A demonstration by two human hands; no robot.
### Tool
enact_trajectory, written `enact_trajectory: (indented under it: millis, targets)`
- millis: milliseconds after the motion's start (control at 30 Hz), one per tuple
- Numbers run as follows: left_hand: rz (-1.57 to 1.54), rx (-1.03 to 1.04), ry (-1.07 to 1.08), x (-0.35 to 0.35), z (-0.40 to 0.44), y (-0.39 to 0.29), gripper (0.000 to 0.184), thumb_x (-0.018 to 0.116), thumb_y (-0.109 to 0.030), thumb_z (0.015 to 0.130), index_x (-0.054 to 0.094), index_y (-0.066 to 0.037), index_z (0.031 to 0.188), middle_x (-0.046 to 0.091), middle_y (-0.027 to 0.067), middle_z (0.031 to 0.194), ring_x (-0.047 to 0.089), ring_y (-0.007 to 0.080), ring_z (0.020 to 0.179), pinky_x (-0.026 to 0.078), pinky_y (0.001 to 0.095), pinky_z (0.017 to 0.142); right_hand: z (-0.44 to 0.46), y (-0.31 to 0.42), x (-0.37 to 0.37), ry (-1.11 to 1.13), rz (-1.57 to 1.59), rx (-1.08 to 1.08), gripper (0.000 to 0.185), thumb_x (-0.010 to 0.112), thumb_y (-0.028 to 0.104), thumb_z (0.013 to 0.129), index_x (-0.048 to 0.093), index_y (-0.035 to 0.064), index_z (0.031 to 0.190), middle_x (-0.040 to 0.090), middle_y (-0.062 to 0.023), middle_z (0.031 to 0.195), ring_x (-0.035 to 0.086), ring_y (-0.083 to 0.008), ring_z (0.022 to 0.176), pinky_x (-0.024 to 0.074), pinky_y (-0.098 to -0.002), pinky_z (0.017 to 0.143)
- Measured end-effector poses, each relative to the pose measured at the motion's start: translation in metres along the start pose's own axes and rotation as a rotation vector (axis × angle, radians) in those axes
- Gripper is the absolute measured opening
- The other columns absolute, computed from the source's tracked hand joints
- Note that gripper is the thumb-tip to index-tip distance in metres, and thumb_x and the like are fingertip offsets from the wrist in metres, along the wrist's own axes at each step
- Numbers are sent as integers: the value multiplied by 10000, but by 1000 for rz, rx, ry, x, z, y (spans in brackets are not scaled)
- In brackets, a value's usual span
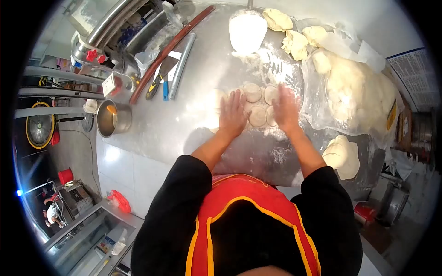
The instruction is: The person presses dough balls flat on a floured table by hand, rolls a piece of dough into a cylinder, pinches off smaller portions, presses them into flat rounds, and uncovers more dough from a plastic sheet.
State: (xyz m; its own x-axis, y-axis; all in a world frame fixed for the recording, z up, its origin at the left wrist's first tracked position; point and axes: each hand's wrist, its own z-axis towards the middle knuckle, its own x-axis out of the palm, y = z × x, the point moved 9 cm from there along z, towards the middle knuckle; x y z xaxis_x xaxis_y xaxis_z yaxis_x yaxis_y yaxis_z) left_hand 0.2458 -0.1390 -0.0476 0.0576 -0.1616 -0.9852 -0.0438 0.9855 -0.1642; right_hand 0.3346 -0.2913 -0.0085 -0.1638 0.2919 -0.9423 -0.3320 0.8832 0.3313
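Several flattened round dough pieces [257, 117] lie close together in rows on the floured metal worktop [161, 124]. My left hand [233, 115] rests palm down over the pieces on the left side, its fingers stretched out and apart. Over the right-hand pieces is my right hand [285, 110], also palm down and extended, its fingertips smeared by motion. The hands partly cover some of the dough rounds. Neither hand grips anything.
A white mound of flour [247, 32] sits at the back. On the right are a large plastic-covered dough mass [343, 94] and a folded dough lump [341, 156]. To the left lie a long red-brown rod [170, 50], a metal tube [182, 66], a scraper [159, 83] and a metal pot [113, 118].
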Motion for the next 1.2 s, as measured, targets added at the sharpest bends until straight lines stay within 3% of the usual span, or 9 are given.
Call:
enact_trajectory:
  millis: [333,533,567,700,767,900,1000,1133,1200]
  targets:
    - [-10,22,-32,-9,1,-6,624,407,-445,960,304,-70,1448,217,164,1524,205,309,1411,145,553,1122,-8,-40,23,-69,-200,-69,677,497,445,918,237,199,1493,219,-138,1536,213,-321,1412,117,-592,1123]
    - [-334,-99,119,-15,-10,33,458,517,-316,911,479,-20,1259,459,212,1317,433,352,1233,358,447,1024,-28,-68,-5,-43,145,101,685,618,251,866,295,23,1426,395,-223,1412,358,-374,1317,282,-444,1098]
    - [-389,-147,182,-20,-15,33,429,533,-300,900,499,-13,1217,498,204,1261,467,351,1188,389,433,992,-35,-70,-16,-108,121,108,616,679,176,805,407,-16,1323,503,-242,1300,483,-386,1196,386,-403,1013]
    - [-444,-316,76,-8,-18,30,354,614,-274,845,571,-8,1076,555,177,1125,528,338,1090,456,446,895,-27,-94,5,111,218,306,428,723,146,757,556,-23,1113,589,-215,1116,586,-305,996,463,-369,840]
    - [-476,-289,214,16,-18,30,352,658,-280,811,596,-22,1042,558,170,1086,531,341,1061,460,448,884,-29,-97,13,224,341,371,329,733,129,740,598,-9,1006,610,-179,975,597,-251,873,473,-346,743]
    - [-586,-199,262,-22,-18,21,312,674,-288,761,630,-45,952,578,158,1065,519,348,1083,437,427,905,-37,-37,-34,40,395,27,323,741,52,701,587,52,984,558,-139,893,567,-280,827,469,-368,719]
    - [-497,4,46,-28,14,35,330,690,-290,750,640,-33,952,565,167,1093,489,364,1110,423,421,927,-27,-10,-18,167,471,-171,352,763,71,703,563,37,991,513,-97,860,514,-214,744,445,-330,675]
    - [-487,-146,28,-17,40,56,482,728,-299,706,564,-12,1057,513,202,1148,460,400,1089,409,449,923,-16,-24,24,276,521,5,517,813,104,646,502,4,1047,532,-119,897,521,-245,758,453,-350,690]
    - [-383,-194,187,-10,44,53,510,751,-257,703,543,-26,1107,520,185,1142,469,367,1094,407,436,928,-18,-16,22,258,474,-80,512,828,102,634,512,1,1024,549,-123,893,541,-238,802,459,-360,716]
